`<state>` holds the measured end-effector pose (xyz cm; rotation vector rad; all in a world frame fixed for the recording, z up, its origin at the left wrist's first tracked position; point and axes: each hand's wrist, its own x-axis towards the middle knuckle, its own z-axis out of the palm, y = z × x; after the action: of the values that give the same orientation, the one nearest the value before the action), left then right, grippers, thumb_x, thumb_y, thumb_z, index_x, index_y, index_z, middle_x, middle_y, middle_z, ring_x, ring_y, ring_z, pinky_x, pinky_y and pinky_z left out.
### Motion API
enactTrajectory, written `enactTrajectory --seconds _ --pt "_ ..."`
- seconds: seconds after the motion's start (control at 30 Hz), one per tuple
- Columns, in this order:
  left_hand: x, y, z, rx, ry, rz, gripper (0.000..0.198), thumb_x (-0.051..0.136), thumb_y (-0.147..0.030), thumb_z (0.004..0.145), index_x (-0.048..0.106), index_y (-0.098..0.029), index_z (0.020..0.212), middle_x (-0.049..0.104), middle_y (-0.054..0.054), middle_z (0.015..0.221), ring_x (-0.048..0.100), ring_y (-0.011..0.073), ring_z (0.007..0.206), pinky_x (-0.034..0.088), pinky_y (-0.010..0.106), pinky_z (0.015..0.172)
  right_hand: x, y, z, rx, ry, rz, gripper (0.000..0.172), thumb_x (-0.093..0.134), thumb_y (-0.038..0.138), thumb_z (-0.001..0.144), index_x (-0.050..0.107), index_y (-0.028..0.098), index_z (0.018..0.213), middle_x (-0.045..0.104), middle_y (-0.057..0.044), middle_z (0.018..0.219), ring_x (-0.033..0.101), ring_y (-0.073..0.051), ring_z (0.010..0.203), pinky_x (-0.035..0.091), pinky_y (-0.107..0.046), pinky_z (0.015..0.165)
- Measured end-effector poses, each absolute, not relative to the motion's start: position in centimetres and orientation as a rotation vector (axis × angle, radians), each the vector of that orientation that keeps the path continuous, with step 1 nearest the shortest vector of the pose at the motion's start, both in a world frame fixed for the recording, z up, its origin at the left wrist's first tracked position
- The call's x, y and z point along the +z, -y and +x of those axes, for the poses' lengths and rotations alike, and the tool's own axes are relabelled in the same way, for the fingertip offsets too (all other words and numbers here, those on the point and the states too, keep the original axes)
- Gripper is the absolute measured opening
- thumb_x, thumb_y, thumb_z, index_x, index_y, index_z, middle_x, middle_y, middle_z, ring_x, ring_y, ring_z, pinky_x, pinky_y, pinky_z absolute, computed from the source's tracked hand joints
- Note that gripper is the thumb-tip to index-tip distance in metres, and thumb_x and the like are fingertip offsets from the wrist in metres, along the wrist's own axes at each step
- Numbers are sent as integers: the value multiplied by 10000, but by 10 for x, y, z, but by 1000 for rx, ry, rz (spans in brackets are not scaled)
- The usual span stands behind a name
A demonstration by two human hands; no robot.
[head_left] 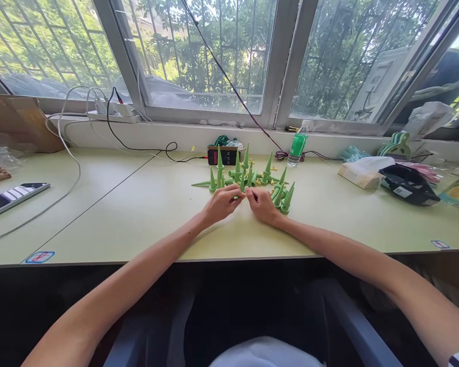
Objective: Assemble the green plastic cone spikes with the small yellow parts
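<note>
My left hand [222, 205] is closed with its fingertips pinched together, and a bit of a green plastic spike [236, 197] shows between them. My right hand [263, 206] is curled into a pinch right beside it, the fingertips of both nearly touching. What the right fingers grip is mostly hidden; a tiny yellowish spot shows between the hands. Just beyond them is a cluster of green plastic spikes [268, 168], several upright and others lying down. Small yellow parts [274, 168] lie among them. More spikes [286, 200] stand next to my right hand.
A phone with a lit timer [224, 155] leans at the back, near a water bottle [297, 144]. On the right are a tissue pack [363, 172] and a black pouch [408, 184]. Another phone [15, 198] and a white cable [71, 188] lie left. Someone's skin shows at the right edge.
</note>
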<state>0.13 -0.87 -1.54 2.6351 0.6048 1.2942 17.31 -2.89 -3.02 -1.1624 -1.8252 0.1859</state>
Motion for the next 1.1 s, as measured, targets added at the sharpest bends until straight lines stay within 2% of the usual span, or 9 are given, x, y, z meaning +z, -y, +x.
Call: enactTrajectory --seconds 0.23,0.37,0.67,0.87,1.1 --pt "-16 10 1 1335 -612 2643 148 532 -248 912 655 -190 854 653 59 852 591 123 694 471 226 574 -33 26 173 262 1825 -1172 470 301 491 969 294 200 600 320 34 530 255 -99 527 228 -272 529" --pt "-20 10 3 1431 -613 2650 124 537 -212 911 652 -189 873 659 55 865 612 125 747 499 233 654 -34 25 171 285 1795 -1165 455 306 472 974 317 199 610 344 34 534 275 -99 521 241 -267 532" --pt "-22 10 4 1477 -637 2542 131 545 -242 913 657 -176 930 629 53 883 578 92 699 503 176 550 -32 29 171 344 1794 -1140 431 297 457 989 381 200 654 415 31 569 344 -101 525 267 -256 544" --pt "-23 8 6 1538 -639 2515 112 561 -240 904 653 -176 920 621 49 878 576 87 683 495 172 532 -31 31 172 376 1802 -1073 362 329 426 991 385 206 709 412 42 586 350 -101 526 267 -250 540" --pt "-26 9 6 1538 -632 2518 92 566 -230 898 635 -173 876 626 48 847 579 93 668 470 182 511 -34 28 172 362 1804 -1045 366 347 407 982 379 202 680 424 34 587 352 -101 530 272 -246 536"
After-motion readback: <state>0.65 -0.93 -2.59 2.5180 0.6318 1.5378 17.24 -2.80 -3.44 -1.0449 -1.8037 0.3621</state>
